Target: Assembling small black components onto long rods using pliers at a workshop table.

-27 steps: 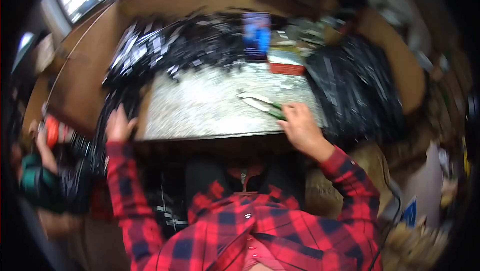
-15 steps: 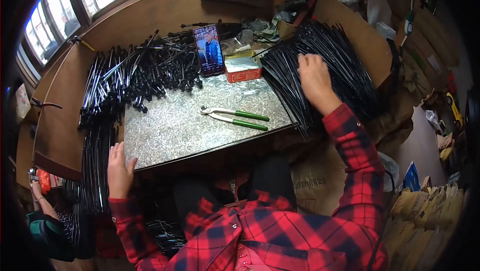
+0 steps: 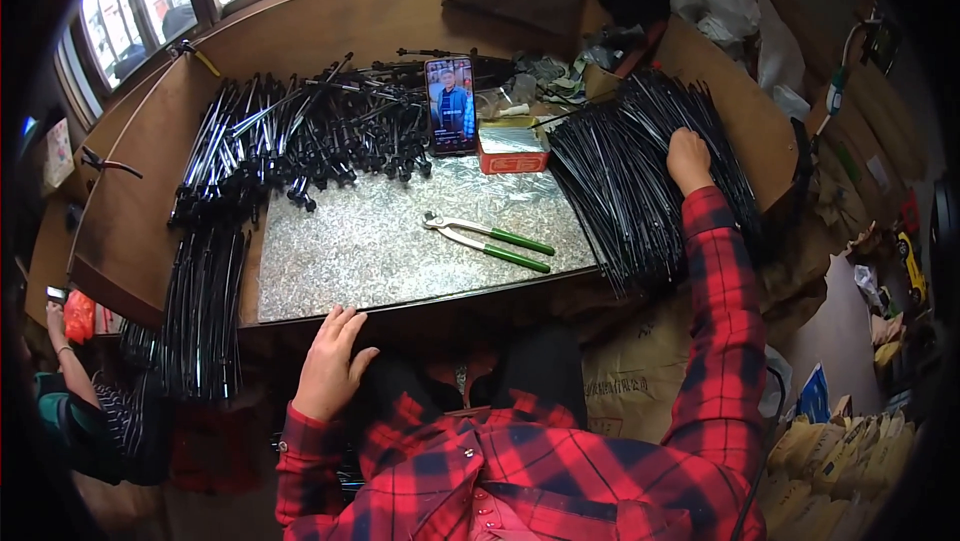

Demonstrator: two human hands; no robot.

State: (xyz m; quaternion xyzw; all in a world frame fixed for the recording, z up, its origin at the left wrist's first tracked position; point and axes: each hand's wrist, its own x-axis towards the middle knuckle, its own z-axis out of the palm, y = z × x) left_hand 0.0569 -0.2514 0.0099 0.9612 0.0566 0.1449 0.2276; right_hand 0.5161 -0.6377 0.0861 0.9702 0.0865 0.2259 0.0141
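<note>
We have the bundle of slim black rods at two o'clock from the green-handled pincers on the counter, our right hand curled over it, whether grasping we cannot tell, and our left hand, fingers free, at eight o'clock.

- Pincers lie mid-desk.
- Behind them stands a phone, a box just right of it.
- The left rod heap lies left of the phone; the right rod bundle lies right of the box, the right hand on it.
- The left hand is at the front edge.
</note>
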